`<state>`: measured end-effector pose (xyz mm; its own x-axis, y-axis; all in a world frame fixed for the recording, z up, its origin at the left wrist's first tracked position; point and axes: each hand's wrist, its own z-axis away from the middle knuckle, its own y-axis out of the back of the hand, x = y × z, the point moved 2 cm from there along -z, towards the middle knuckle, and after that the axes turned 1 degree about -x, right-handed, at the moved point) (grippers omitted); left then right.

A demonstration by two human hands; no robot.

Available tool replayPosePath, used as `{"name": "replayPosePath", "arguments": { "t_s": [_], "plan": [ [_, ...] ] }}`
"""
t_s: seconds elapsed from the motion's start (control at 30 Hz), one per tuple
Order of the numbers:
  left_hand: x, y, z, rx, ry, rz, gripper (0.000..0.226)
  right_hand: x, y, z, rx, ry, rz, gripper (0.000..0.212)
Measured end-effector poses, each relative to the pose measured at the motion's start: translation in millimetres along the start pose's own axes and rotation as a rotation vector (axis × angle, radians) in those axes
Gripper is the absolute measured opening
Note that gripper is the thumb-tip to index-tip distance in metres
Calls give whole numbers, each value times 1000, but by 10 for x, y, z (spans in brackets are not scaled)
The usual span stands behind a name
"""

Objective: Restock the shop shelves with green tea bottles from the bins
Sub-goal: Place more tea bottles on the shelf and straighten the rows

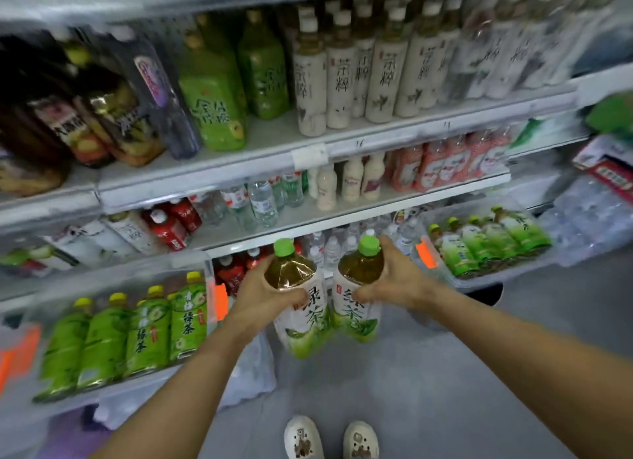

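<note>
Head camera: fingers of the left hand [270, 297] are curled round the shoulder of one green tea bottle [303, 318], those of the right hand [394, 284] round a second bottle [358, 308] — both upright, touching side by side, held in front of the lower shelf [342, 217]. Clear bins of green bottles flank them — left bin [209, 270], right bin [472, 282].

Your left green tea bottle [308, 321] and right green tea bottle [356, 318] were bright green on top, amber beneath, with white labels bearing dark characters and fading to leafy green. Your shoes [303, 436] were white with brown blotches, the floor [428, 373] grey.
</note>
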<state>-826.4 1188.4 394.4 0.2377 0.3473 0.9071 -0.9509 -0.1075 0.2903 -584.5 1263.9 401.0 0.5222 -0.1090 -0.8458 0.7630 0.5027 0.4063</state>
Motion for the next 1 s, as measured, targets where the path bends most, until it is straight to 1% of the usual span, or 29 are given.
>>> {"name": "replayPosePath", "arguments": {
  "t_s": [0.1,0.2,0.27,0.37,0.4,0.43,0.53,0.57,0.6,0.67,0.7,0.77,0.87,0.9,0.93,1.0],
  "plan": [
    [347,178,162,45,-56,19,52,-415,109,207,29,54,19,77],
    [676,330,295,80,-94,50,68,-769,221,360,71,118,17,73],
    [870,434,375,89,-124,93,70,-995,315,442,81,161,-28,77],
    [1151,562,508,81,-155,190,82,-1344,438,553,54,226,-101,90],
    [1242,599,553,87,-169,235,85,-1453,480,589,49,246,-118,90],
    [1331,633,594,95,-173,282,88,-1560,520,629,46,266,-139,85],
    [1610,720,689,127,-177,328,103,-1856,624,692,9,324,-210,52],
    [1695,750,706,135,-179,340,105,-1949,655,701,4,345,-225,50],
    [1780,782,718,138,-180,365,105,-2032,684,692,-1,370,-229,57],
    [1956,846,752,132,-186,417,98,-2183,739,661,-8,391,-227,90],
    [2043,878,768,126,-196,436,93,-2259,760,660,-16,393,-226,102],
    [2191,940,783,122,-222,455,87,-2403,805,654,-30,413,-247,115],
    [2399,1038,793,134,-285,462,86,-2609,878,644,-20,462,-279,123],
    [2472,1076,795,143,-312,463,85,-2683,901,649,-14,483,-283,123],
    [2555,1122,793,156,-339,458,85,-2775,932,656,-14,504,-281,120],
    [2708,1208,795,175,-379,440,84,-2940,987,655,-24,540,-279,100]
  ]
}}
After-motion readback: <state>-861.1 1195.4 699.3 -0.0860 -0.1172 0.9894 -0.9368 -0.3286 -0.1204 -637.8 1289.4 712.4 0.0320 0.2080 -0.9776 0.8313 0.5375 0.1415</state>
